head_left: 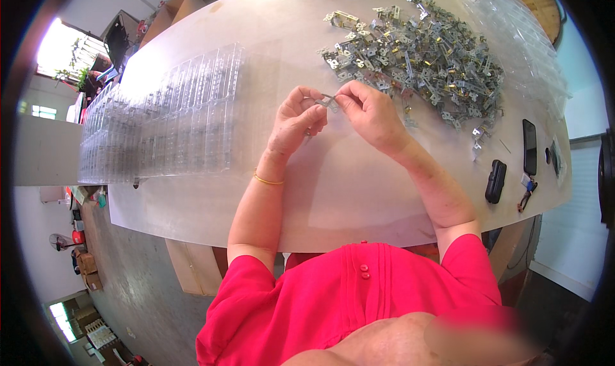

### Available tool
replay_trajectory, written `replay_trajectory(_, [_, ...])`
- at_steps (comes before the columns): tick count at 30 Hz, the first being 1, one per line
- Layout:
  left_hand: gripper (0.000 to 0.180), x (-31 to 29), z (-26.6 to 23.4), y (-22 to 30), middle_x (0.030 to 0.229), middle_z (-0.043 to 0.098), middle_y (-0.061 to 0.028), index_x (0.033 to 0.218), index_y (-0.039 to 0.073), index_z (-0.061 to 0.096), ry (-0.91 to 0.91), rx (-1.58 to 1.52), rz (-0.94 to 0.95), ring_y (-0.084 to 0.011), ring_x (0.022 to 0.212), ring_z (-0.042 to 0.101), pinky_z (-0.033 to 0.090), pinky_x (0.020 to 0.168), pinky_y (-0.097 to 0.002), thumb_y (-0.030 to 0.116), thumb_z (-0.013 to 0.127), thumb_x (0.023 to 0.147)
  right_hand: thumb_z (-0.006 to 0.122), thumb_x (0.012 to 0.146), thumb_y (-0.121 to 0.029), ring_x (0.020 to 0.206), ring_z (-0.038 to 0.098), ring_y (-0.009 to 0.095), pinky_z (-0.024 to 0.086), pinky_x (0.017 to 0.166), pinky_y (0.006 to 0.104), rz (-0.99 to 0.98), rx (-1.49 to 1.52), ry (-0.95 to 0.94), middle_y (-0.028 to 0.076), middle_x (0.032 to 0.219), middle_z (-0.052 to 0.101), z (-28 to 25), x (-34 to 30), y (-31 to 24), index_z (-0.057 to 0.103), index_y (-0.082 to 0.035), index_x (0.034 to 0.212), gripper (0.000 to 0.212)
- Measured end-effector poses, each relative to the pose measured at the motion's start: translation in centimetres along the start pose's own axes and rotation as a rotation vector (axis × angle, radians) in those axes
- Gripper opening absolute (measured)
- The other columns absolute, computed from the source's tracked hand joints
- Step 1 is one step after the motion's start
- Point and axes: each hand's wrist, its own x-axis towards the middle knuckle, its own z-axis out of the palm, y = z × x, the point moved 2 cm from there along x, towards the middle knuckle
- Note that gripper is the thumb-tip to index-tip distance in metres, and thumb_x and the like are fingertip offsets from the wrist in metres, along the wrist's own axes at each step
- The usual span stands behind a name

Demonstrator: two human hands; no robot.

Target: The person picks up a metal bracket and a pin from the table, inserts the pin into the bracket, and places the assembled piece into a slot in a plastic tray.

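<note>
Over the middle of the table, my left hand (297,122) pinches a small metal bracket (331,103) between thumb and fingers. My right hand (371,115) meets it from the other side, its thumb and fingertips closed on the same bracket. A second bit of metal (308,134) shows under the curled fingers of the left hand; its shape is mostly hidden. Just beyond both hands lies a large heap of similar metal brackets (442,58), silvery with some brassy parts.
Clear plastic compartment trays (192,119), holding rows of metal parts, stand at the left. More clear plastic trays (522,45) lie at the far right. Near the right edge are a phone (529,147), a black case (495,181) and keys (526,191) on the pale table (359,202).
</note>
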Motion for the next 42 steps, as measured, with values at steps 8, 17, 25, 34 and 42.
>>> replay_trajectory(8, [0.066, -0.4, 1.4, 0.9, 0.076, 0.063, -0.0021, 0.144, 0.002, 0.043, -0.027, 0.161, -0.020, -0.0068, 0.062, 0.054, 0.042, 0.054, -0.0205, 0.017, 0.077, 0.089, 0.054, 0.101, -0.011, 0.071, 0.061, 0.011, 0.052, 0.064, 0.0297, 0.302, 0.487, -0.220, 0.003, 0.079, 0.064, 0.3, 0.6, 1.7, 0.063, 0.000, 0.104, 0.015])
replay_trajectory(17, [0.068, -0.7, 3.5, 0.9, 0.084, 0.064, 0.0020, 0.145, 0.006, 0.044, -0.095, 0.289, -0.054, -0.0035, 0.071, 0.053, 0.042, 0.061, -0.0193, 0.013, 0.079, 0.087, 0.063, 0.099, -0.016, 0.076, 0.055, 0.007, 0.047, 0.070, 0.0255, 0.072, 0.333, -0.124, -0.001, 0.085, 0.063, 0.0, 0.6, 1.2, 0.067, -0.003, 0.100, 0.014])
replay_trajectory(25, [0.048, -0.5, 2.2, -0.5, 0.086, 0.057, 0.0042, 0.134, 0.003, 0.051, 0.149, 0.504, 0.202, -0.0028, 0.077, 0.050, 0.040, 0.067, -0.0189, 0.001, 0.072, 0.091, 0.066, 0.097, -0.015, 0.074, 0.054, 0.009, 0.046, 0.068, 0.0275, -0.001, 0.226, -0.020, 0.002, 0.080, 0.062, -0.2, 0.5, 0.6, 0.067, -0.003, 0.098, 0.012])
replay_trajectory(34, [0.035, -0.7, 2.5, 0.6, 0.100, 0.067, -0.0060, 0.128, -0.003, 0.057, 0.108, 0.421, 0.193, -0.0122, 0.090, 0.062, 0.050, 0.082, -0.0273, 0.016, 0.057, 0.098, 0.065, 0.098, -0.016, 0.065, 0.052, 0.006, 0.045, 0.059, 0.0268, 0.018, 0.147, -0.008, 0.000, 0.073, 0.064, -0.5, 0.7, 0.9, 0.067, -0.003, 0.096, 0.014])
replay_trajectory(42, [0.045, -0.7, 2.1, 1.0, 0.107, 0.071, -0.0182, 0.133, -0.006, 0.055, -0.178, 0.079, -0.053, -0.0232, 0.089, 0.069, 0.054, 0.084, -0.0357, 0.020, 0.056, 0.097, 0.066, 0.097, -0.014, 0.069, 0.058, 0.007, 0.048, 0.063, 0.0242, -0.012, 0.258, 0.050, 0.000, 0.081, 0.067, -1.0, 1.1, 0.6, 0.067, -0.003, 0.099, 0.011])
